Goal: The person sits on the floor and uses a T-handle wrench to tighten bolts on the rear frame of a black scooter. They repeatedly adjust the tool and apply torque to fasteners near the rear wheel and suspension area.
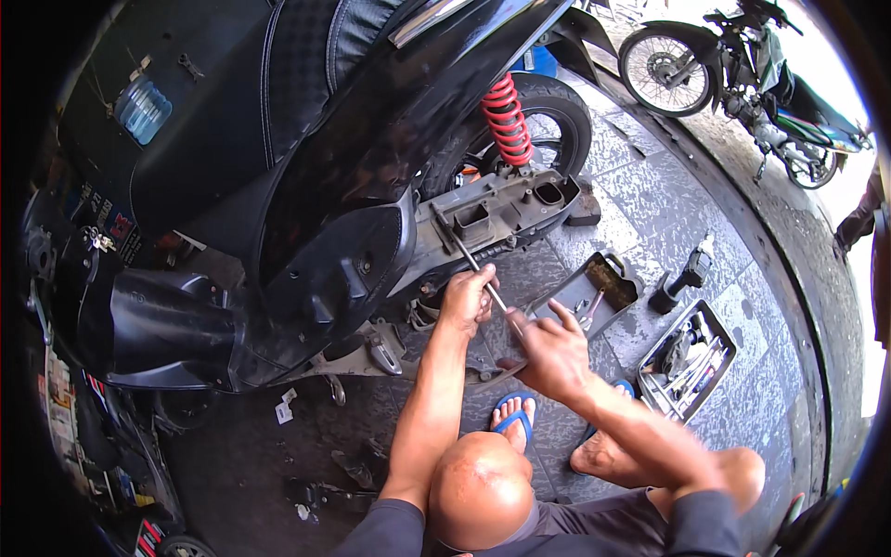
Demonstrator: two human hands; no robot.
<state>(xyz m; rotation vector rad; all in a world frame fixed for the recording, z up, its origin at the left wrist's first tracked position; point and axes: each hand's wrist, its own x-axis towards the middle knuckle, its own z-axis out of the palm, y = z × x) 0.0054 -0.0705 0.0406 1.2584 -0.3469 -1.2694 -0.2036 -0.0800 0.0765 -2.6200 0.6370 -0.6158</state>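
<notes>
Hands on T-handle wrench [489, 286]: your left hand [467, 299] grasping its shaft steadies it square while your right hand [549, 353], pinching the lower end, turns it just below the grey engine cover [501, 215]

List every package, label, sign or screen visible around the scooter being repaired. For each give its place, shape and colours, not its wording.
Stickers: on the scooter's front panel, far left; small, red, white and blue.
Printed packets or papers: lower left edge, beside the scooter; rectangular, multicoloured.
Water bottle: on the scooter's floorboard, upper left; clear bluish plastic, label not legible.
White scrap: on the paving under the scooter; small, crumpled.
No screens or signs visible.
</notes>
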